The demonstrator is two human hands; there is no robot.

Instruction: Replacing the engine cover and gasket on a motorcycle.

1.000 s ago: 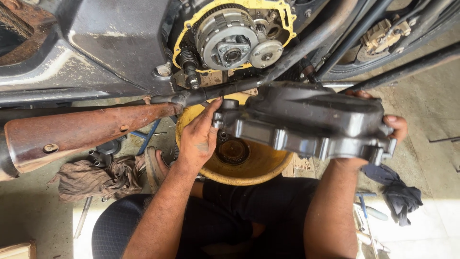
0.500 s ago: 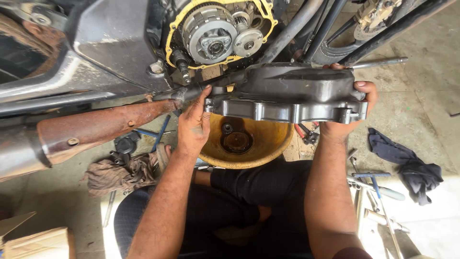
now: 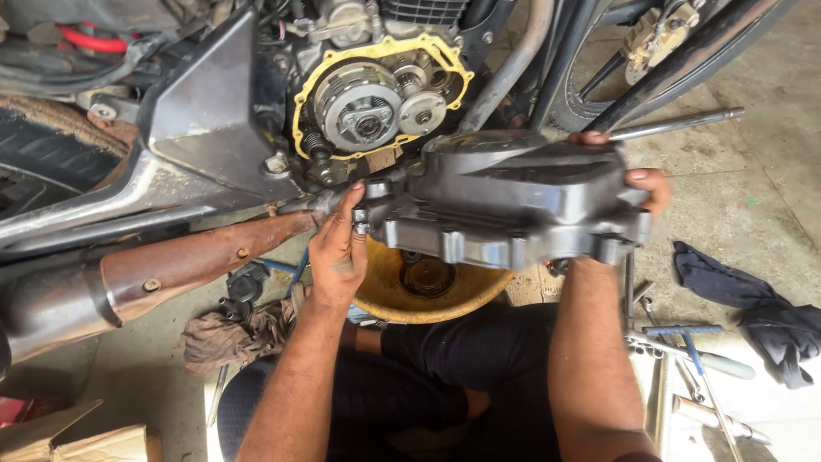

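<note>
I hold a dark grey metal engine cover (image 3: 513, 201) with both hands, just below and to the right of a motorcycle's open engine. My left hand (image 3: 338, 252) grips its left end. My right hand (image 3: 641, 184) wraps around its right end, fingers over the top edge. The exposed clutch assembly (image 3: 368, 107) sits inside a yellow gasket ring (image 3: 385, 47) above the cover. A yellow bowl (image 3: 428, 295) with dark oil stands on the floor under the cover.
A rusty exhaust pipe (image 3: 197, 261) runs left. A dirty brown rag (image 3: 227, 338) lies beneath it. Dark cloth (image 3: 753, 308) and several hand tools (image 3: 684, 351) lie at right. A cardboard box (image 3: 77, 441) sits bottom left. A long metal rod (image 3: 676, 122) lies upper right.
The view has shifted so the engine and clutch sit lower and more central. The cover stays in both hands and has come a little closer to the engine opening.
</note>
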